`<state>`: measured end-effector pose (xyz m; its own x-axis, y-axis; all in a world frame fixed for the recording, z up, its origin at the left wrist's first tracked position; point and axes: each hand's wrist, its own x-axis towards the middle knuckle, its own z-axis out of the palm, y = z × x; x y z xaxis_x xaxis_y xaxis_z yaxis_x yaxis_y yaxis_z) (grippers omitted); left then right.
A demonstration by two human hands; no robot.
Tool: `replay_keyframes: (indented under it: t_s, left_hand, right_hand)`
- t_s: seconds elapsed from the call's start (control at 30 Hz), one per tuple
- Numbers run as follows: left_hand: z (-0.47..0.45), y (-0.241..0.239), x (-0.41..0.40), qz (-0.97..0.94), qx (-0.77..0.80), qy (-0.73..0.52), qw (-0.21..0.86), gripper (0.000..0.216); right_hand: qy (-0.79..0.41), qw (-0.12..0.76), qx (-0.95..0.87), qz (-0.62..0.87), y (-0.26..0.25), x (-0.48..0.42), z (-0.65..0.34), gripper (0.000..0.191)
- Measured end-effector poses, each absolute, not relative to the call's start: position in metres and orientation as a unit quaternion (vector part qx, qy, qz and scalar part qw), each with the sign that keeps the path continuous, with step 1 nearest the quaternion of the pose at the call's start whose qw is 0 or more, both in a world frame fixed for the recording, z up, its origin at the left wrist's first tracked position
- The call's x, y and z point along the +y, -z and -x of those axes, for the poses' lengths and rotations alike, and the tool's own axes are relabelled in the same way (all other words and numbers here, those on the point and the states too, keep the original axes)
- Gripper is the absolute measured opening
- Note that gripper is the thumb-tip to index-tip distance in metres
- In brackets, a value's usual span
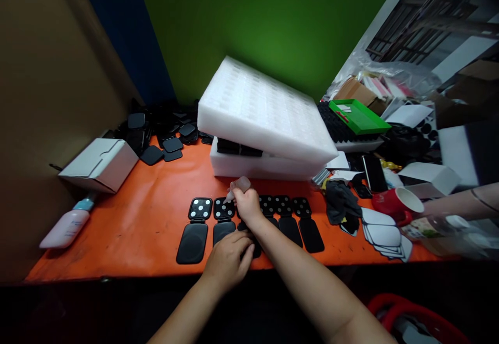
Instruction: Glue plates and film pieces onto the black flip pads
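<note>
My right hand (pixel 248 203) is closed around a small translucent squeeze bottle (pixel 244 183). Its narrow tip points down at a black hinged case (pixel 224 208), second from the left in a row of several. The upper flap of each visible case bears white dots; the lower flap is plain black. At the row's left end lies another open case (pixel 192 242), and toward the right one more open case (pixel 312 236). My left hand (pixel 230 258) rests with bent fingers over the lower flaps in the middle of the row; what its fingertips hold, if anything, is hidden.
Behind the row stand stacked white foam blocks (pixel 265 110). At left are a white box (pixel 99 164), a pink bottle (pixel 68 227) and loose black plates (pixel 171 145). A red mug (pixel 397 203), white-topped plates (pixel 384 232) and a person's arm (pixel 460 203) are at right.
</note>
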<state>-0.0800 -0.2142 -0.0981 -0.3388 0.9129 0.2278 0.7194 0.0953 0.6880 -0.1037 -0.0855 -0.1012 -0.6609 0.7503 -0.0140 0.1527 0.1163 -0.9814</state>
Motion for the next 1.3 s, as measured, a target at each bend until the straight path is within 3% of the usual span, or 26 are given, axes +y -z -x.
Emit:
replay_keyframes:
  t_s: [0.13, 0.33, 0.6, 0.8, 1.0, 1.13, 1.3]
  left_hand:
    - [0.084, 0.086, -0.215, -0.57, 0.722, -0.362, 0.152, 0.022]
    - [0.107, 0.067, -0.236, -0.599, 0.711, -0.335, 0.156, 0.021]
    - [0.125, 0.087, -0.255, -0.553, 0.735, -0.364, 0.143, 0.02]
    - [0.125, 0.089, -0.253, -0.544, 0.741, -0.37, 0.137, 0.02]
    - [0.124, 0.092, -0.254, -0.543, 0.743, -0.367, 0.133, 0.019]
    - [0.124, 0.094, -0.254, -0.542, 0.747, -0.363, 0.126, 0.018]
    - [0.124, 0.094, -0.255, -0.541, 0.751, -0.359, 0.12, 0.017]
  right_hand:
    - [-0.618, 0.24, -0.689, 0.293, 0.094, -0.094, 0.109, 0.037]
    - [-0.572, 0.238, -0.755, 0.215, 0.085, -0.119, 0.123, 0.027]
    - [-0.505, 0.23, -0.804, 0.217, 0.085, -0.122, 0.126, 0.026]
    - [-0.523, 0.229, -0.785, 0.238, 0.092, -0.122, 0.137, 0.03]
    - [-0.503, 0.246, -0.788, 0.256, 0.091, -0.122, 0.146, 0.023]
    - [-0.598, 0.236, -0.714, 0.277, 0.086, -0.12, 0.146, 0.022]
    - [-0.819, 0.212, -0.428, 0.319, 0.071, -0.106, 0.123, 0.022]
